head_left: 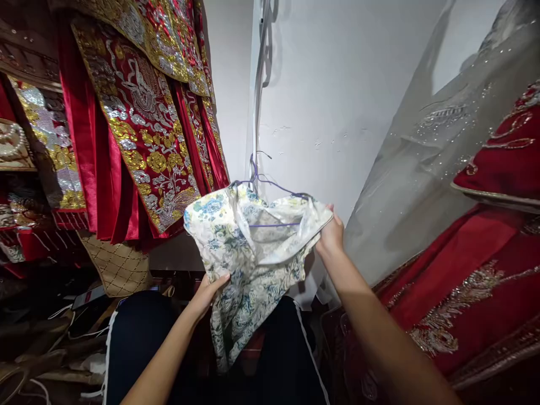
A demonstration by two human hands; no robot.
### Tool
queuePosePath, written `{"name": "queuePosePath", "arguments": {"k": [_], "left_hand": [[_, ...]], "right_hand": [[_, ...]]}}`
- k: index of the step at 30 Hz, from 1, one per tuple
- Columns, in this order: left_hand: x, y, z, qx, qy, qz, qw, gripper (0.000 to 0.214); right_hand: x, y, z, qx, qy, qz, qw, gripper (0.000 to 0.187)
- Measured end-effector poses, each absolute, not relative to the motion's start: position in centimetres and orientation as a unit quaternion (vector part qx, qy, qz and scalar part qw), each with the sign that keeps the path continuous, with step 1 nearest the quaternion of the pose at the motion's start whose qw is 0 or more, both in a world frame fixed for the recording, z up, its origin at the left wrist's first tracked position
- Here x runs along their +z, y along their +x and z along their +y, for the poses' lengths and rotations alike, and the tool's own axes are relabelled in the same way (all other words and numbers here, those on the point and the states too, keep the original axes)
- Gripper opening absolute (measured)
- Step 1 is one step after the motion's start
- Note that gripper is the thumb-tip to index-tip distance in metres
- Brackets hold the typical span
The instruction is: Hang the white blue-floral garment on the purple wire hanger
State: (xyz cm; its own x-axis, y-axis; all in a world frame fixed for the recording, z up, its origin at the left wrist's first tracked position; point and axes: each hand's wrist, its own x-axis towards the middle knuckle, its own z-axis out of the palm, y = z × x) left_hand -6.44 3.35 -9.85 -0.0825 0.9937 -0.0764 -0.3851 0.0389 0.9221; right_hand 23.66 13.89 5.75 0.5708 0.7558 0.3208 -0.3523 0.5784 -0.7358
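Note:
A white garment with a blue, green and yellow floral print (236, 253) hangs in front of me on a purple hanger (274, 183). Its wide neckline sags open, and the hanger's lower bar shows inside. My left hand (211, 289) grips the garment's lower left side, thumb on the front and the other fingers behind the cloth. My right hand (331, 232) is closed on the garment's right shoulder edge, with most of its fingers hidden behind the fabric. The hanger's hook is up by a white metal rail (256, 101); whether it rests there I cannot tell.
Red costumes with gold and silver embroidery (147, 112) hang at the left. To the right are a sheer sparkling veil-like cloth (405, 169) and a red beaded garment (472, 292). A phone-like device (88, 297) and cables lie low left. A white wall (329, 101) stands behind.

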Motion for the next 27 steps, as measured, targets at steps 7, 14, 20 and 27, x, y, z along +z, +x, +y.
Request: {"name": "queuePosePath", "arguments": {"k": [7,14,20,27], "left_hand": [[-11.8,-7.3,3.5,0.635,0.257,0.509,0.521,0.042],[-12.5,-5.7,-1.5,0.627,0.232,0.519,0.533,0.051],[-11.3,-1.6,-4.4,0.607,0.258,0.5,0.56,0.067],[-10.8,-2.0,-5.0,0.593,0.268,0.525,0.548,0.072]], "right_hand": [[-2.2,21.2,9.3,0.16,-0.431,-0.332,0.824,0.036],[-9.4,12.8,-1.3,0.335,-0.514,-0.492,0.617,0.028],[-6.0,11.8,-2.2,0.496,-0.42,-0.57,0.503,0.036],[-5.9,12.7,-2.9,0.54,-0.413,-0.527,0.51,0.03]]}}
